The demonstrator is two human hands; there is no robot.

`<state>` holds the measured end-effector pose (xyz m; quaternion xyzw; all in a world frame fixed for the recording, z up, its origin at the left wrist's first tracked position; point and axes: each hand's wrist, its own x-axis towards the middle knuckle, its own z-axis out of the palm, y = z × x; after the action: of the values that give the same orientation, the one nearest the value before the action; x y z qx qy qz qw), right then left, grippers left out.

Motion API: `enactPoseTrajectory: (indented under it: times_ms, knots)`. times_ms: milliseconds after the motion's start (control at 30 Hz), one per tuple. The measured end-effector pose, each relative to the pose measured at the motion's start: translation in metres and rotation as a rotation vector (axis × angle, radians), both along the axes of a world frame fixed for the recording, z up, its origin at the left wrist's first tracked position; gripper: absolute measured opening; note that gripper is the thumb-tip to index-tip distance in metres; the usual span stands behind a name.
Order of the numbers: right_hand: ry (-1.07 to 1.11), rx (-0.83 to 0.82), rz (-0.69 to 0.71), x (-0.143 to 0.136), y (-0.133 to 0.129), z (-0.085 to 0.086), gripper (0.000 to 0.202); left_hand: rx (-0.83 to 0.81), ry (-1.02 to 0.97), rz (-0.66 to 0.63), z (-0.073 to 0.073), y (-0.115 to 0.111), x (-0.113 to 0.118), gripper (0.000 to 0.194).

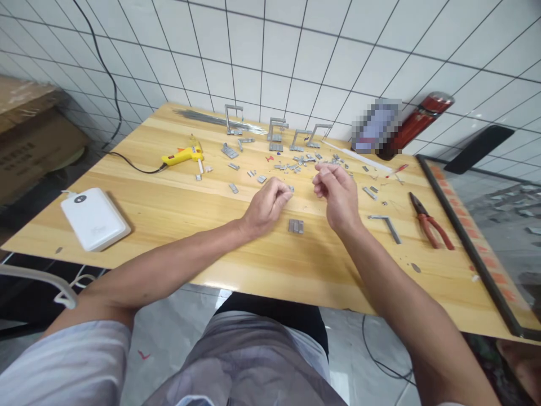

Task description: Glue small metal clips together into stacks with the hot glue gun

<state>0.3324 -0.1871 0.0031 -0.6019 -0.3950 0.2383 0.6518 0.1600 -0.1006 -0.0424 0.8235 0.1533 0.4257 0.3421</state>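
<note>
My left hand [268, 207] is closed in a pinch, with a small grey piece [291, 189] showing at its fingertips. To its right, my right hand [338, 192] is raised over the table with thumb and fingers pressed together; whatever it may hold is too small or hidden to make out. Between my forearms lies a flat grey block of joined strips [296, 226]. Just beyond my hands, many small grey pieces [298, 163] are scattered over the wood. An L-shaped grey bracket [391, 228] rests to the right of my right wrist.
Several grey frame-like stands [274, 131] line the back, near thin metal rods [211, 119]. A yellow glue gun [183, 156] and white power bank [95, 219] are at left. At right are red-handled pliers [429, 223], a red flask [418, 124] and a dark-framed glass panel [469, 242].
</note>
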Motion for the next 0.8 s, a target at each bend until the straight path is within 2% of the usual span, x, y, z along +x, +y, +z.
enactPoseTrajectory:
  times_ms: [100,200,300,367,433,533,667,800]
  knots:
    - [-0.262,-0.065,-0.042,0.012,-0.014,-0.012,0.021,-0.053,0.051,0.026,0.001,0.002,0.000,0.029]
    - [-0.652,-0.082,-0.031,0.022,-0.027,-0.025,0.017,-0.069,0.112,0.033,-0.001,0.002,0.001,0.035]
    - [-0.918,-0.099,-0.002,0.031,-0.033,-0.034,0.035,-0.078,0.106,0.089,-0.006,0.003,0.004,0.019]
    - [-0.997,-0.133,-0.017,0.037,-0.034,-0.040,0.042,-0.053,0.086,0.108,-0.008,0.003,0.005,0.004]
    - [-1.030,-0.178,-0.019,0.042,-0.034,-0.047,0.035,-0.008,0.088,0.100,-0.006,0.002,0.005,0.015]
    - [-1.069,-0.258,0.037,0.045,-0.032,-0.058,0.018,0.000,0.157,0.035,0.004,-0.003,0.004,0.017]
    - [-1.153,-0.312,0.079,0.042,-0.029,-0.067,0.019,-0.091,0.314,-0.099,0.017,-0.012,0.001,0.020]
    - [-1.176,-0.354,0.073,0.035,-0.027,-0.067,0.016,-0.002,0.405,-0.113,0.014,-0.016,-0.003,0.014]
